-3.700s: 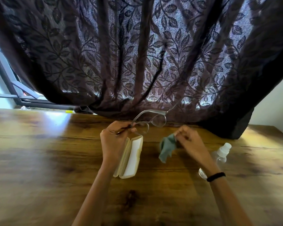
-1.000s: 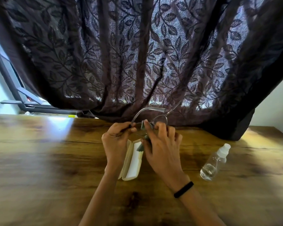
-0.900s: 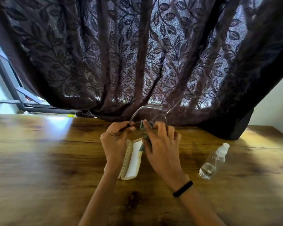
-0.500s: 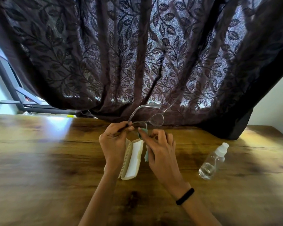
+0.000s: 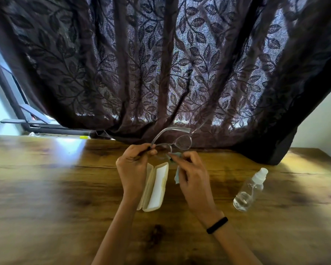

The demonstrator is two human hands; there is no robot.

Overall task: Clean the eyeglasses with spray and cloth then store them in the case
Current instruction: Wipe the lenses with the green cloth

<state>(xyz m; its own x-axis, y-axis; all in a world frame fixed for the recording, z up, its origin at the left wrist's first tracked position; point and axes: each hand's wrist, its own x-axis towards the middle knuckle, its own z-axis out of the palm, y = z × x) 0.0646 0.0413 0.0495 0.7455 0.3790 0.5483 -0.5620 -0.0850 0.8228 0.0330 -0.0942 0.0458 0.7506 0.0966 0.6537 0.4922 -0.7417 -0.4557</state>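
Note:
My left hand (image 5: 133, 166) pinches the left end of the clear-framed eyeglasses (image 5: 177, 141) and holds them above the table, temples unfolded and pointing away from me. My right hand (image 5: 192, 172) grips a small pale green cloth (image 5: 177, 174) and presses it with thumb and forefinger against the nearer lens. A cream glasses case (image 5: 157, 188) lies open on the wooden table (image 5: 46, 188) beneath both hands. A clear spray bottle (image 5: 249, 190) with a white cap stands to the right, apart from my hands.
A dark leaf-patterned curtain (image 5: 170, 64) hangs over the table's far edge right behind the glasses. A window frame (image 5: 17, 104) shows at far left and a pale wall (image 5: 319, 121) at right. A black band sits on my right wrist (image 5: 217, 222).
My right hand brought the cloth from the table up to the glasses, then slid it from the farther lens down to the nearer lens. My left hand kept hold of the frame.

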